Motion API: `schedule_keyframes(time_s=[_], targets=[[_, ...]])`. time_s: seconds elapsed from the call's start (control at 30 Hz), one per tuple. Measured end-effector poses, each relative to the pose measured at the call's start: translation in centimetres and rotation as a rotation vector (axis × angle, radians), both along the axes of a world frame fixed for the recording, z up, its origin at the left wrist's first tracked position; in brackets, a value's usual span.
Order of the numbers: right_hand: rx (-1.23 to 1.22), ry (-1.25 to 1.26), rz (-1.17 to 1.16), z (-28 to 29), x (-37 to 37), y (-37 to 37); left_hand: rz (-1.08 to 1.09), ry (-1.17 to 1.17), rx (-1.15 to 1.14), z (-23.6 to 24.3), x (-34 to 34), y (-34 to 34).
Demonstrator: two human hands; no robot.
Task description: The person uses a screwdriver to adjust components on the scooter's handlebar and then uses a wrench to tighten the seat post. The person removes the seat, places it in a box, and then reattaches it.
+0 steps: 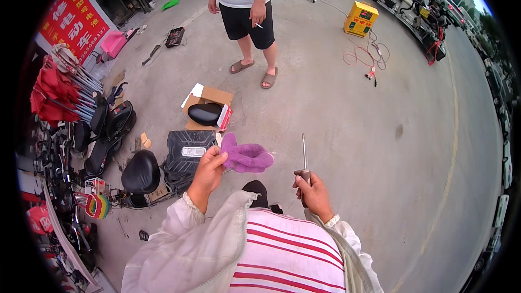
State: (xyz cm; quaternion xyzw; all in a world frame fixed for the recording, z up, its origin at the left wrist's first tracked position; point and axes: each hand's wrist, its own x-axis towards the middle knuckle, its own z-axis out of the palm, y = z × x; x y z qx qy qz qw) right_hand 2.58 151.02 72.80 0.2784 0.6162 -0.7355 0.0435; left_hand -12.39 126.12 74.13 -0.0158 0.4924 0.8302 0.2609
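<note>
My left hand [209,168] holds a fuzzy purple cloth [247,156] raised in front of my chest. My right hand [313,194] grips the dark handle of a screwdriver [304,158] whose metal shaft points up and away from me. The two hands are apart, the cloth left of the screwdriver tip. Below them shows my white jacket over a red-striped shirt.
A person in a white shirt, black shorts and sandals [245,5] stands ahead on the concrete. An open cardboard box with a black seat [207,113], a black plastic panel [187,154] and another black seat [141,171] lie at left. A yellow box [360,19] with wires sits far right.
</note>
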Motion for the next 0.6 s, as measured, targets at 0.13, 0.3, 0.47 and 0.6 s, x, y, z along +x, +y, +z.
schedule_keyframes(time_s=[0.13, 0.3, 0.47, 0.6], targets=[[-0.053, 0.021, 0.045, -2.3, -6.0, 5.5, 0.093, 0.019, 0.0, -0.9, -5.3, 4.2], [0.053, -0.116, -0.038, -10.6, -11.8, 17.8, 0.286, -0.057, -0.109, -4.1, -13.7, 11.8], [0.536, -0.619, -0.351, -20.1, -6.6, 32.8, 0.166, -0.031, -0.128, -6.2, -24.3, 22.1], [0.394, -0.871, -0.341, -21.6, -11.3, 39.3, 0.024, 0.087, -0.143, -3.2, -32.9, 30.7]])
